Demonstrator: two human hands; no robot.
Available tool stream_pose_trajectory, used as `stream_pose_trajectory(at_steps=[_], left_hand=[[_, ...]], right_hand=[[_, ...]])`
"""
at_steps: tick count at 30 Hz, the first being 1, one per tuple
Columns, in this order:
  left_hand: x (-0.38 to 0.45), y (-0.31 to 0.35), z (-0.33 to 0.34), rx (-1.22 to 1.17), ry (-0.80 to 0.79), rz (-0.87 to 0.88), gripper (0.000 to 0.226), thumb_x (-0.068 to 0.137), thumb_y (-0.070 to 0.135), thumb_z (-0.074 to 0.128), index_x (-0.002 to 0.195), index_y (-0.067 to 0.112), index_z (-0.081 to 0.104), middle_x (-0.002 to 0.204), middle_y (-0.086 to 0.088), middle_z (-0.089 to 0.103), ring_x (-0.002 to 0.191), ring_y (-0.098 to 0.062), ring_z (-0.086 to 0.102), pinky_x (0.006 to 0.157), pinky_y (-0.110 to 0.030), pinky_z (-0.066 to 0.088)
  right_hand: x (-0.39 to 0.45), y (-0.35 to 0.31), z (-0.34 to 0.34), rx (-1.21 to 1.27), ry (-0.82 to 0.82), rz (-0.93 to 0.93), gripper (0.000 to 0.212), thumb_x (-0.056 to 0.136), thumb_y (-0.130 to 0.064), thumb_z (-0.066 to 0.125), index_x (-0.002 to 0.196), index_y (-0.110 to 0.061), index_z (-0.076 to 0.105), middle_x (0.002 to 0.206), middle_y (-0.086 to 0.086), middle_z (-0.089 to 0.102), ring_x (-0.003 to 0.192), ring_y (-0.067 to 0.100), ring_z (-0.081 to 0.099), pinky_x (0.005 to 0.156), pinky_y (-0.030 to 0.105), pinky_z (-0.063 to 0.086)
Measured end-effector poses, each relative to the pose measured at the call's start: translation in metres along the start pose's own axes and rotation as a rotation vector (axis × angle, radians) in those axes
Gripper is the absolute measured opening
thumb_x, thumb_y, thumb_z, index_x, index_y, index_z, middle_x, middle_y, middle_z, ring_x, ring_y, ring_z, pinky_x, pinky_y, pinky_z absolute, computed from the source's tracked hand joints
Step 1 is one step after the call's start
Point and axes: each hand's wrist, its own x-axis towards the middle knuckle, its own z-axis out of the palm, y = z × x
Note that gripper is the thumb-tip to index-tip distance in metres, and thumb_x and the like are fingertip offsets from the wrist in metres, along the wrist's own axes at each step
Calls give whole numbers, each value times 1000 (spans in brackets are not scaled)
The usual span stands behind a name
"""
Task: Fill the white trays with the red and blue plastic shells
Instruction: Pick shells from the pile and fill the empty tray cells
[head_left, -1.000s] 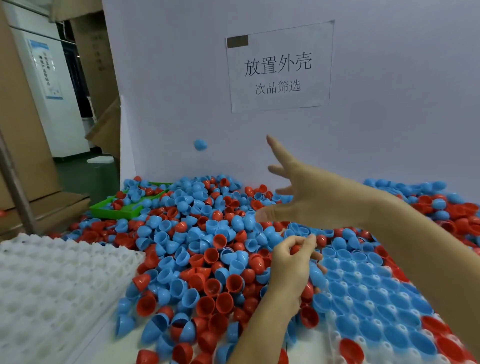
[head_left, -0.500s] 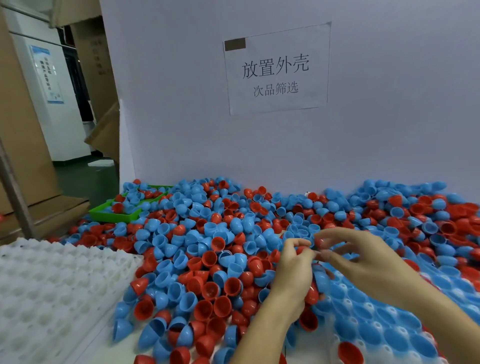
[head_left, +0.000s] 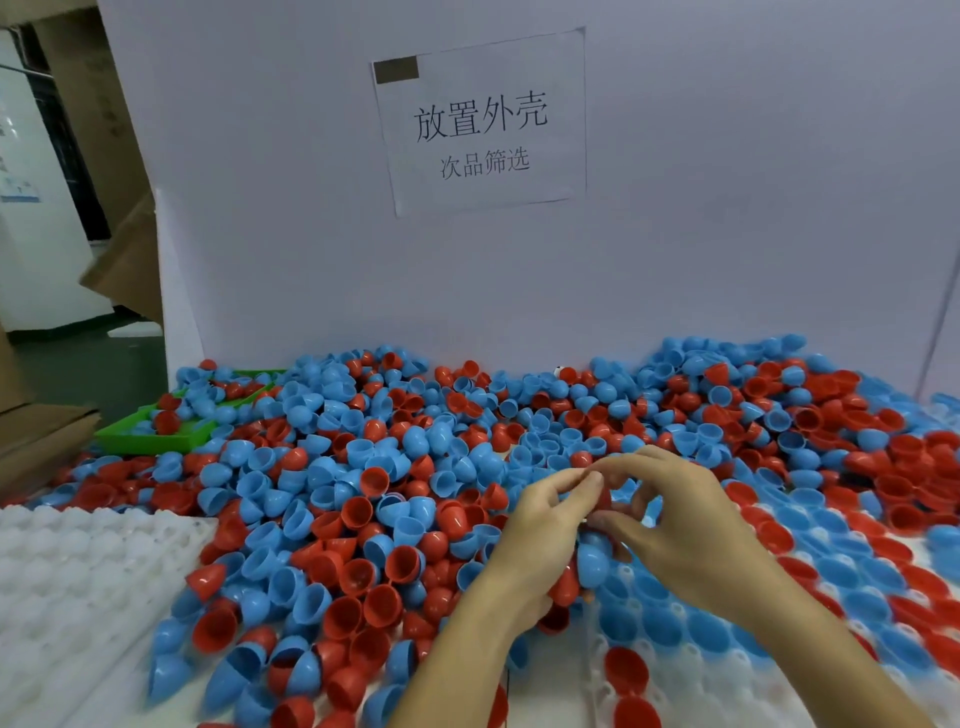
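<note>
A big loose pile of red and blue plastic shells (head_left: 363, 467) covers the table. My left hand (head_left: 540, 540) and my right hand (head_left: 685, 519) meet at the pile's near right side. Their fingertips pinch a red shell (head_left: 605, 501) between them, mostly hidden by fingers. More red shells (head_left: 566, 590) show under my left palm, and a blue shell (head_left: 592, 564) is right beside them. The white tray on the right (head_left: 727, 696) holds blue and red shells in its cups. The white tray on the left (head_left: 78, 597) has bare cups.
A green tray (head_left: 150, 441) with a few shells sits at the far left of the pile. A white board with a paper sign (head_left: 480, 124) stands upright behind the pile. Cardboard and a white cabinet are off to the left.
My right hand was raised and open with a blue shell in the air to its left; it has come down to my left hand, and its fingers now curl onto the shell there.
</note>
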Motion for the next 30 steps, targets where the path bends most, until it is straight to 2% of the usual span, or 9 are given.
stream_pose_trajectory(at_steps=[2, 5, 8, 11, 18, 22, 24, 28, 30], left_hand=[[0, 0, 0, 1, -22, 5, 30, 106, 32, 50, 95, 26, 77, 90, -13, 75, 68, -22, 70, 48, -22, 52], [2, -1, 0, -15, -39, -3, 32, 106, 33, 49, 93, 24, 77, 90, -13, 74, 68, -22, 70, 47, -23, 51], [4, -4, -1, -47, -26, -55, 30, 104, 38, 52, 105, 15, 71, 93, -13, 75, 66, -22, 71, 38, -23, 42], [6, -4, -4, -68, -22, -102, 36, 102, 41, 54, 116, 10, 66, 100, -15, 76, 71, -24, 71, 37, -21, 39], [2, 1, -6, -133, -125, -142, 38, 94, 36, 66, 117, 6, 69, 110, -13, 75, 67, -16, 66, 35, -18, 38], [1, 1, -7, -180, -118, -141, 49, 81, 34, 75, 119, 3, 69, 97, -6, 74, 65, -14, 64, 35, -19, 39], [2, 2, -7, -184, -120, -138, 47, 79, 34, 76, 115, 4, 72, 95, -6, 73, 65, -13, 63, 35, -19, 39], [1, 2, -7, -173, -125, -152, 42, 83, 36, 73, 112, 4, 72, 93, -5, 71, 65, -12, 62, 35, -18, 38], [0, 2, -6, -171, -147, -174, 41, 90, 36, 69, 116, 4, 70, 101, -8, 72, 67, -14, 64, 35, -18, 38]], right_hand=[[-1, 0, 1, 5, 28, 10, 24, 81, -24, 80, 102, -32, 70, 95, -16, 60, 79, 1, 59, 75, 10, 47], [-2, 0, 5, 39, 61, 35, 19, 85, -17, 77, 100, -27, 71, 94, -16, 64, 81, -2, 60, 70, 7, 46], [-1, 4, 7, 134, 183, 106, 21, 88, -9, 72, 98, -27, 69, 93, -15, 67, 80, -5, 60, 66, 6, 45], [1, 7, 4, 248, 299, 186, 18, 91, -11, 70, 102, -26, 70, 99, -16, 69, 83, -2, 62, 71, 8, 47], [1, 5, 2, 401, 291, 227, 22, 93, -14, 68, 111, -27, 71, 106, -16, 71, 94, 4, 67, 80, 20, 54], [2, 5, 0, 488, 316, 208, 25, 91, -4, 69, 107, -23, 71, 98, -14, 72, 92, -6, 66, 75, 8, 51], [2, 5, 0, 526, 316, 213, 25, 89, -3, 70, 105, -23, 70, 95, -13, 73, 91, -6, 66, 74, 7, 50], [1, 4, 2, 510, 314, 224, 24, 89, -6, 71, 104, -25, 68, 95, -11, 73, 88, -2, 68, 74, 14, 55], [1, 4, 4, 472, 322, 221, 23, 90, -8, 71, 104, -26, 69, 96, -12, 72, 87, 0, 68, 75, 19, 57]])
